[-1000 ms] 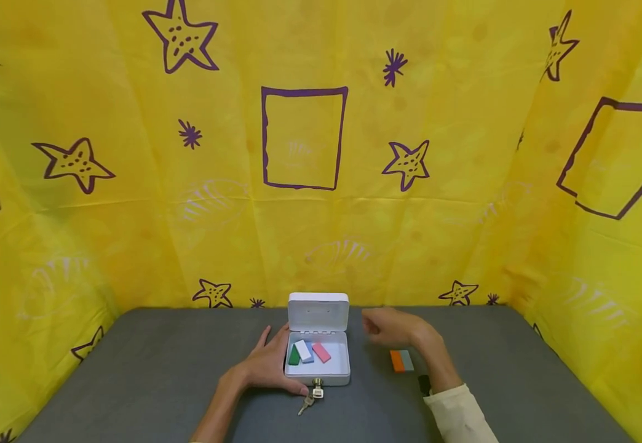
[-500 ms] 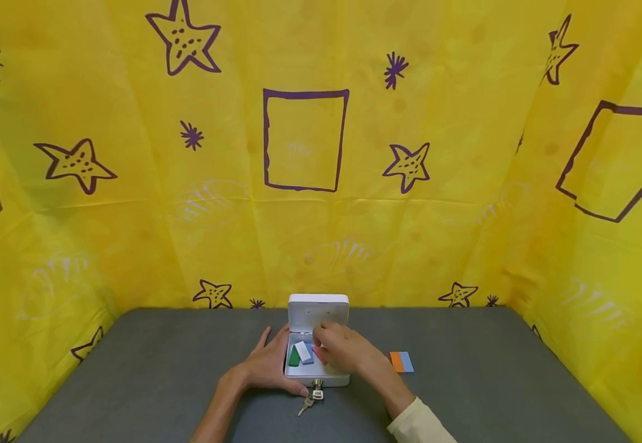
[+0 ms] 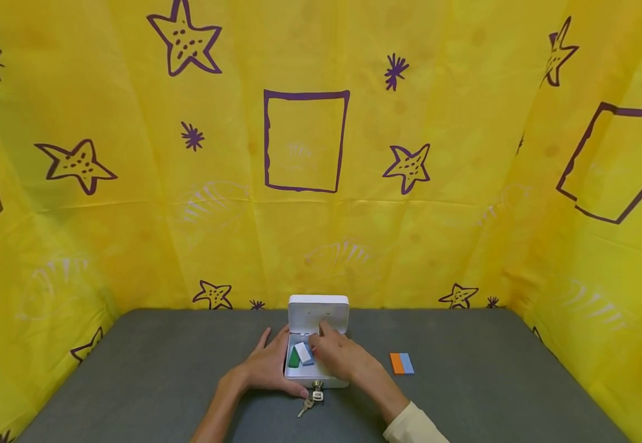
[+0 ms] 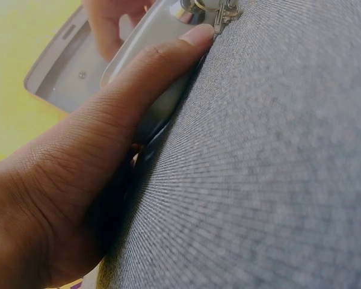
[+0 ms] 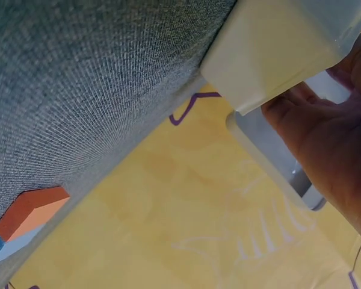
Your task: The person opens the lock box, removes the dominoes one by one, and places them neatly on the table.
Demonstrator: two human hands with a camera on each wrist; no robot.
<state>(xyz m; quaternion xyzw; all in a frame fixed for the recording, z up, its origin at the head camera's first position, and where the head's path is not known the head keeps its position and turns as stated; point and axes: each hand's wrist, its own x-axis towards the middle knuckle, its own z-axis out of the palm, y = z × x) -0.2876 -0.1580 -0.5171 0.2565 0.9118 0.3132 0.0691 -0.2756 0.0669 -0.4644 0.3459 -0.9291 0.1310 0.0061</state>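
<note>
A white cash box (image 3: pixel 326 369) stands on the grey table with its lid (image 3: pixel 318 303) raised. My left hand (image 3: pixel 268 366) holds its left side, thumb along the front beside the lock. Keys (image 3: pixel 307 403) hang from that lock. Inside lie a green block (image 3: pixel 294 357) and a white block (image 3: pixel 302 352), which rests partly over a blue block (image 3: pixel 309 358). My right hand (image 3: pixel 337 352) reaches into the box's right half, fingers bent round a pink block (image 3: pixel 315 349) that they mostly hide. In the right wrist view the box wall covers the fingertips.
Right of the box, an orange block (image 3: pixel 396 363) and a light blue block (image 3: pixel 406 363) lie side by side on the grey tabletop (image 3: pixel 465 381). A yellow curtain (image 3: pixel 304 246) with purple drawings surrounds the table at the back and sides.
My right hand has moved left from above the table into the box, and its fingers now cover most of the pink block. The left hand has stayed on the box.
</note>
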